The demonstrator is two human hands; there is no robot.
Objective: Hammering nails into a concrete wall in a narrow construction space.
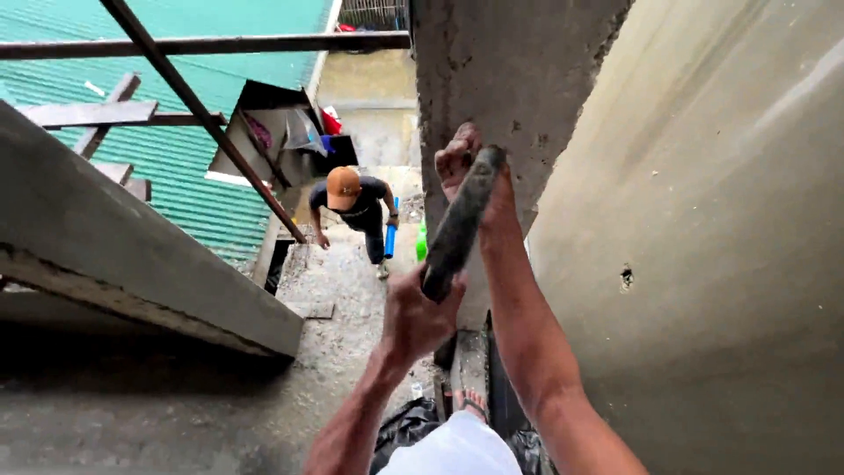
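Your right hand [466,167] is raised with the forearm stretched up, fingers closed around the top end of a dark, mortar-caked float [459,224] pressed against the edge of the grey concrete column [510,79]. Your left hand [418,317] grips the tool's lower end, wrist bent upward. The smooth plastered wall [703,237] crowds your right side; to your left the space drops open to the gravelly ground [343,290] below, where a person in an orange cap [343,187] carries a blue tube [390,236] beside the green corrugated roof [176,167].
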